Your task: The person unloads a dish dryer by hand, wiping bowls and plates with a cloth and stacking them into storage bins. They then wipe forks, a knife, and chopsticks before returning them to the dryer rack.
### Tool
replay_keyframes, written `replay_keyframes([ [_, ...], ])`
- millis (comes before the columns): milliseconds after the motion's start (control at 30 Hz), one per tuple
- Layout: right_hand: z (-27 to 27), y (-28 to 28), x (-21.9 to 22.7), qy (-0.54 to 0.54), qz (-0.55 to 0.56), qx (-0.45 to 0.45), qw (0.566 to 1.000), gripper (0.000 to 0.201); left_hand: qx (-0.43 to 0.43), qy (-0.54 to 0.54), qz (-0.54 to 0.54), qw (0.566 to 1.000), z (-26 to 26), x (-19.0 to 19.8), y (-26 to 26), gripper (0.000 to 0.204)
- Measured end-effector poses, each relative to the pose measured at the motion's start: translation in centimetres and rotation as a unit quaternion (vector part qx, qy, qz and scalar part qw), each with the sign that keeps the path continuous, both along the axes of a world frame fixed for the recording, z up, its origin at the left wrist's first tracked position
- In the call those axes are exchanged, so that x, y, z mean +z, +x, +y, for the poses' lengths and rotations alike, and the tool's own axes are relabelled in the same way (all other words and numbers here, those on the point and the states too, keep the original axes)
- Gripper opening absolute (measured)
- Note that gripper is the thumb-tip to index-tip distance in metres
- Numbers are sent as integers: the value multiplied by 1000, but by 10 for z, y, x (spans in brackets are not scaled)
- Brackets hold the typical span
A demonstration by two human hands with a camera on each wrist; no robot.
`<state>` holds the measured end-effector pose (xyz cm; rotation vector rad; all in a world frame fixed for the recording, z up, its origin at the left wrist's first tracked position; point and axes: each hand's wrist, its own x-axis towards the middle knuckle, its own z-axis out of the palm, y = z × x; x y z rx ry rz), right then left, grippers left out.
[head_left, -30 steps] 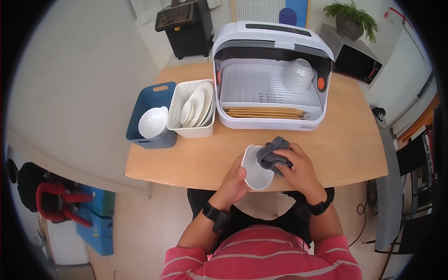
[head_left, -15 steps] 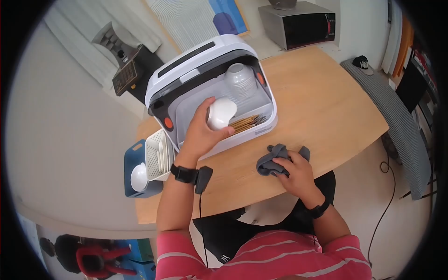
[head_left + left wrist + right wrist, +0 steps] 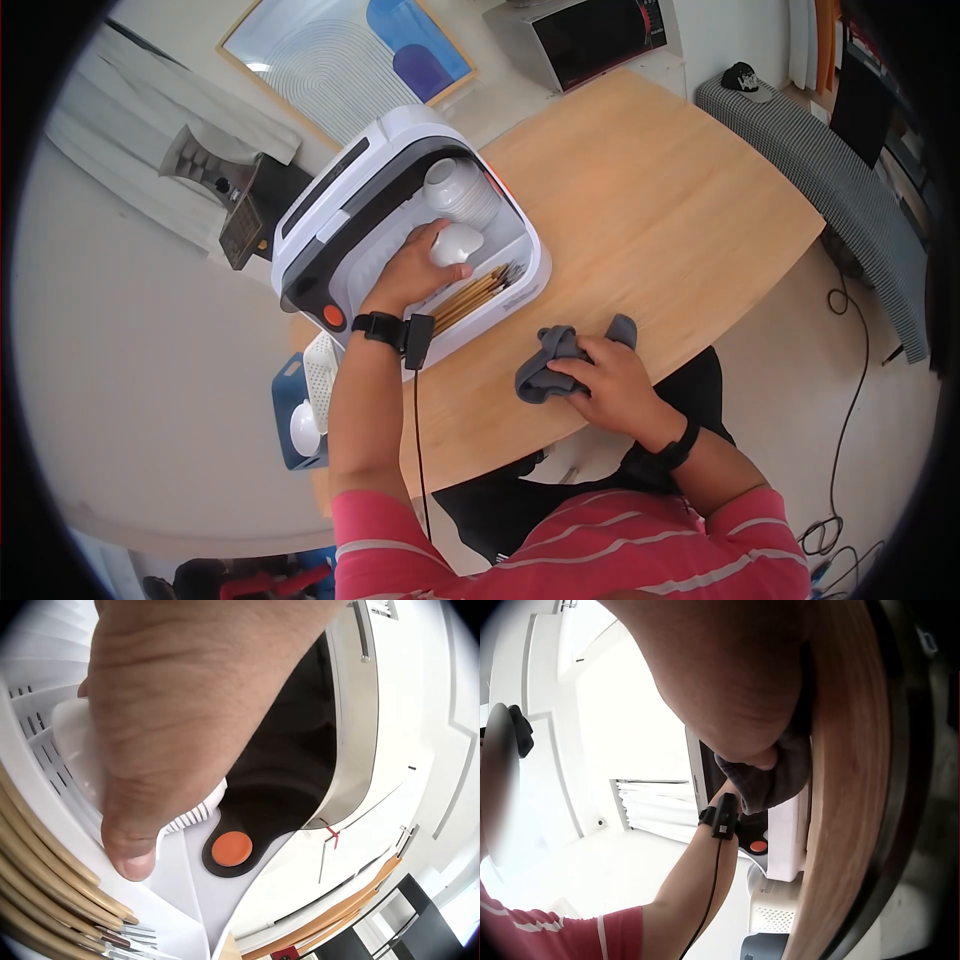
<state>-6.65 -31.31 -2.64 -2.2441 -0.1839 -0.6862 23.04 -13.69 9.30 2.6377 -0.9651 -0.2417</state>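
My left hand (image 3: 408, 268) reaches inside the white dish cabinet (image 3: 530, 283), gripping a white bowl (image 3: 458, 246) between thumb and fingers. This bowl is tipped over, close beside a stack of white bowls (image 3: 468, 192) on the rack. In the left wrist view the hand hides much of the bowl (image 3: 75, 746). Wooden-handled cutlery (image 3: 465, 305) with metal ends lies in the cabinet's front compartment, just below the thumb. Over the table's near edge, my right hand (image 3: 618, 388) holds a crumpled dark grey cloth (image 3: 545, 372). That cloth (image 3: 769, 780) hangs below the fingers in the right wrist view.
Left of the cabinet stand a white perforated basket (image 3: 319, 375) and a blue basket (image 3: 287, 392) holding a white bowl (image 3: 305, 428). The wooden table (image 3: 640, 200) extends to the right. Behind it is a microwave (image 3: 590, 45). The cabinet's dark lid is raised.
My left hand has carried the bowl from the cloth at the table's front into the cabinet, near the stack. My right hand keeps the cloth, now away from the bowl. The head view has turned.
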Motion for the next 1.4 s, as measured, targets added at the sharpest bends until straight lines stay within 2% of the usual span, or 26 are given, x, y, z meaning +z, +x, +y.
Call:
replay_keyframes([
  [300, 2, 2, -2, -7, -14, -6, 1000, 48, -21, -19, -20, 999, -9, -7, -11, 91],
  [467, 1, 2, -2, -4, -22, -14, 1000, 47, 5, 22, 49, 999, -15, -6, -5, 88],
  [567, 1, 1, -2, 5, -11, -14, 1000, 46, -2, 9, 66, 998, -16, -6, -1, 86],
  [800, 1, 2, 0, 2, -18, -16, 1000, 44, -2, 36, 50, 998, -13, -12, 4, 81],
  [867, 2, 2, -2, 3, -18, -14, 1000, 45, 17, -16, 96, 995, -9, -14, 7, 76],
  [1000, 2, 2, 1, -2, -17, -14, 1000, 45, 24, -18, 110, 994, -7, -12, 10, 71],
  [1067, 2, 2, 1, -3, -18, -16, 1000, 46, 3, -44, 90, 995, -8, -13, 12, 69],
  [1200, 2, 2, 1, -2, -18, -16, 1000, 46, 17, -51, 81, 995, -8, -9, 7, 68],
  [1300, 1, 2, 2, -3, -11, -14, 1000, 46, 3, -48, 34, 998, -5, -6, 3, 68],
  [1367, 2, 2, 2, 0, -19, -14, 1000, 46, -14, -71, -39, 997, -2, -9, 1, 61],
  [1400, 2, 3, 3, 0, -20, -12, 1000, 46, -12, -71, -39, 997, 0, -12, 0, 61],
])
